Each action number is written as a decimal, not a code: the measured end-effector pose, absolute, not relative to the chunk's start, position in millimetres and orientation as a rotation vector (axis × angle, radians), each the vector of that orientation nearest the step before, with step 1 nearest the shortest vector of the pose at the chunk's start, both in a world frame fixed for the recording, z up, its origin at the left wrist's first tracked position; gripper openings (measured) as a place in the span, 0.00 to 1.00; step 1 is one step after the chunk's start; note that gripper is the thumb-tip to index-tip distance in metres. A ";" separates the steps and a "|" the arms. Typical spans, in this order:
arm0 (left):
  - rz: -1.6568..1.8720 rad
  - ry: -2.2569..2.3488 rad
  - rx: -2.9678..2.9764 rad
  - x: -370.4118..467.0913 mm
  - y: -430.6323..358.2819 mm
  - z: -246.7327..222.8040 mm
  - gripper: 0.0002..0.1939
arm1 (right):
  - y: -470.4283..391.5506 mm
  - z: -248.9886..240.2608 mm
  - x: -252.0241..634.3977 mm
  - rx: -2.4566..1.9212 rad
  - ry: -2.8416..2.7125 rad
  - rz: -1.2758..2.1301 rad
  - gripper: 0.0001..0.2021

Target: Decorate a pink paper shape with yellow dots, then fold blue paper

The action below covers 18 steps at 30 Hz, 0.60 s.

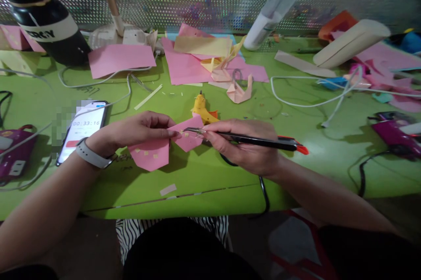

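My left hand [148, 128] pinches a pink paper piece [189, 139] between thumb and fingers. A second pink paper part [153, 159] shows below that hand; whether the two are joined cannot be made out. Small pale yellow squares dot both. My right hand [246, 144] grips dark tweezers [243, 138], and their bent tips lie at the paper's surface by one of the squares. Right behind the paper, a yellow glue gun [202, 111] with an orange trigger rests on the green table [210, 201], partly hidden by the paper and my right hand.
A phone [83, 124] showing a timer lies by my left wrist. Pink and yellow paper scraps [184, 62] spread along the back, near a fan [110, 30], a black bottle [49, 25] and a clear-topped tube [272, 12]. White cables [296, 105] cross the table.
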<state>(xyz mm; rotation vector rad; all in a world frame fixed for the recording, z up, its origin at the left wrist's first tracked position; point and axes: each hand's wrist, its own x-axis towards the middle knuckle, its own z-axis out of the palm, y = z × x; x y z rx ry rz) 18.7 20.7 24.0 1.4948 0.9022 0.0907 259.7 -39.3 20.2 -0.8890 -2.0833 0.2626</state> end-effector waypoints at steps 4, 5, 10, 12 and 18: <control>0.092 0.905 1.488 17.6 20.8 24.7 0.14 | -38.1 21.7 261.3 -0.896 -2.096 0.246 0.05; 0.094 0.902 1.488 17.5 20.8 25.2 0.14 | -37.7 21.4 261.5 -0.889 -2.099 0.239 0.05; 0.119 0.903 1.489 18.1 19.8 28.0 0.13 | -36.5 17.6 262.1 -0.870 -2.125 0.184 0.04; 0.117 0.906 1.490 18.6 19.4 28.9 0.13 | -36.5 15.9 262.3 -0.876 -2.131 0.158 0.04; 0.122 0.914 1.494 19.8 17.9 31.0 0.13 | -36.9 15.3 262.6 -0.863 -2.174 0.141 0.05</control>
